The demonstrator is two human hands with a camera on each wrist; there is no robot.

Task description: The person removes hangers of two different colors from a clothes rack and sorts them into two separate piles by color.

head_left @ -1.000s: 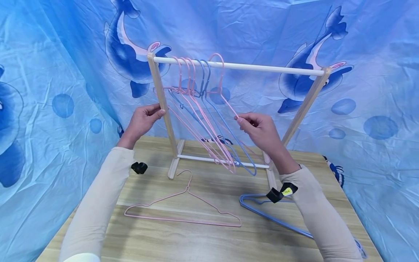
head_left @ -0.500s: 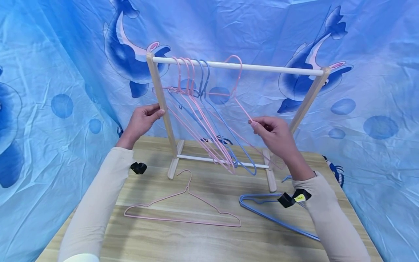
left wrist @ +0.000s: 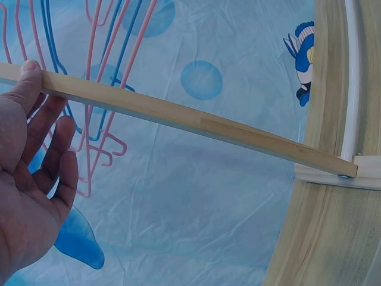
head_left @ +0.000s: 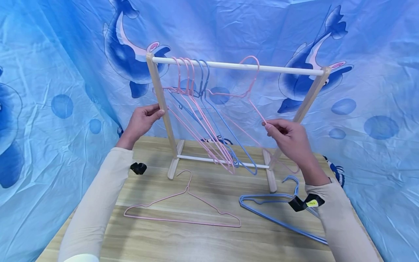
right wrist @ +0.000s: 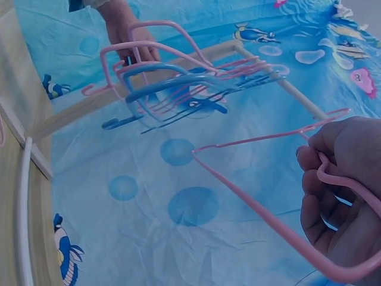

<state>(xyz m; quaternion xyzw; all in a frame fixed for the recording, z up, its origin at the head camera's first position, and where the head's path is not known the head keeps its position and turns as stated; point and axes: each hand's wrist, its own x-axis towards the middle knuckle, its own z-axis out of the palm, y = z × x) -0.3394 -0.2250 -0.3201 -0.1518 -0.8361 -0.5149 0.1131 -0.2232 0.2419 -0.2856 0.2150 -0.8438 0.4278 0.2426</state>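
Observation:
In the head view my left hand [head_left: 142,122] pinches the left wooden post [head_left: 159,94] of a small garment rack between thumb and fingers. With thumb and index finger, my right hand [head_left: 289,136] pinches the sloping shoulder of a pink wire hanger [head_left: 258,111]. That hanger's hook loops over the white rail [head_left: 226,65], right of the rail's middle. Its lower corner hangs below my right hand. Toward the rail's left end hang several other hangers close together, pink ones [head_left: 179,74] and blue ones [head_left: 208,74]. The right wrist view shows my curled fingers around the held pink hanger [right wrist: 256,205].
A single pink hanger [head_left: 183,221] lies flat on the wooden table [head_left: 157,242] in front of the rack. Blue hangers [head_left: 241,199] lie stacked at the right, partly under my right forearm. The rack's right post [head_left: 311,98] stands behind my right hand. A blue dolphin-print curtain [head_left: 255,29] surrounds the table.
My right hand has moved rightward, sliding the pink hanger along the rail away from the other hangers. The blue hangers' hook on the table has come into view. My left hand stays on the post.

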